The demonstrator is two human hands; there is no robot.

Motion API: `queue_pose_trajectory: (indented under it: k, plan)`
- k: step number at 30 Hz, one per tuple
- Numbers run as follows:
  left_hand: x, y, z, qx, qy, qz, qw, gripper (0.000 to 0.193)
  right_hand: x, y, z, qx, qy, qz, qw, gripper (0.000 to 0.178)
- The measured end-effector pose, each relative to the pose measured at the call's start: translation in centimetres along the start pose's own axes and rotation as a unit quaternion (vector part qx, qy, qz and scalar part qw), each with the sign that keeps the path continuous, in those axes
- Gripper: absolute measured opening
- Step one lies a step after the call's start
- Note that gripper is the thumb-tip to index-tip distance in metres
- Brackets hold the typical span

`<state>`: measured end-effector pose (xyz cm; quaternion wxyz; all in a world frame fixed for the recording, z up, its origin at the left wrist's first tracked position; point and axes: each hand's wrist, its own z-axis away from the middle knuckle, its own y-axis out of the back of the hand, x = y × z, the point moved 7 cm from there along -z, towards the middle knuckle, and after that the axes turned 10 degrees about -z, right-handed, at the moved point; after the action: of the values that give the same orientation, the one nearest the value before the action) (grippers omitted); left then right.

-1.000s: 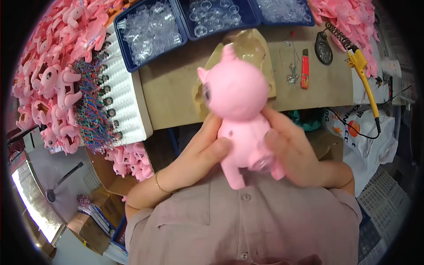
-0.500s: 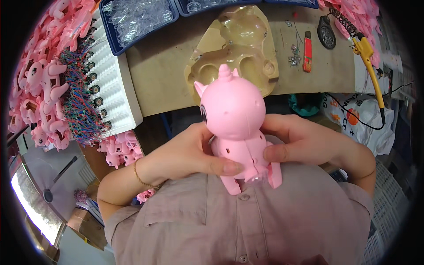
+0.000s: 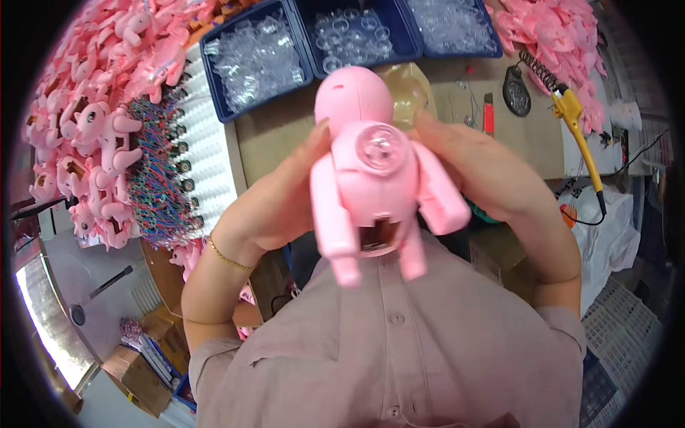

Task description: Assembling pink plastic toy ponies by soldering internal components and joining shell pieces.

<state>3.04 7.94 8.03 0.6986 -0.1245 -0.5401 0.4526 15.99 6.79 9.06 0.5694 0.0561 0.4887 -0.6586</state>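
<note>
A pink toy unicorn [image 3: 374, 182] is held up before my chest, its underside toward me and its legs pointing down. A clear round plastic piece [image 3: 380, 148] sits in its front, and a dark rectangular opening [image 3: 378, 234] shows lower on the body. My left hand [image 3: 289, 189] grips it from the left, its fingers partly hidden behind the toy. My right hand [image 3: 474, 164] holds its other side, the thumb near its upper body. Behind the toy, a yellowish moulded holder [image 3: 414, 89] on the worktable is mostly covered.
Blue trays [image 3: 308, 53] of clear plastic parts line the table's far side. Pink toy bodies [image 3: 93, 143] and bundled wires [image 3: 153, 171] lie left. A yellow-handled soldering iron [image 3: 571, 110], a dark oval object [image 3: 516, 91] and a red tool [image 3: 489, 118] lie right.
Both hands have lifted the unicorn away from my chest and turned it, so its clear round piece and belly opening now face me. More of the trays has come into view.
</note>
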Motion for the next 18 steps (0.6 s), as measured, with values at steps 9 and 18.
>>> queue_pose_trajectory:
  k: [9, 18]
  plan:
    - [-1.4, -5.0, -0.6, -0.169, 0.016, 0.183, 0.968, 0.046, -3.5, -4.2, 1.8, -0.034, 0.408, 0.347, 0.843, 0.067]
    - [0.6, -2.8, 0.1, -0.154, -0.013, 0.18, 0.971, 0.04, -4.6, -5.6, 1.9, -0.011, 0.482, 0.334, 0.81, 0.079]
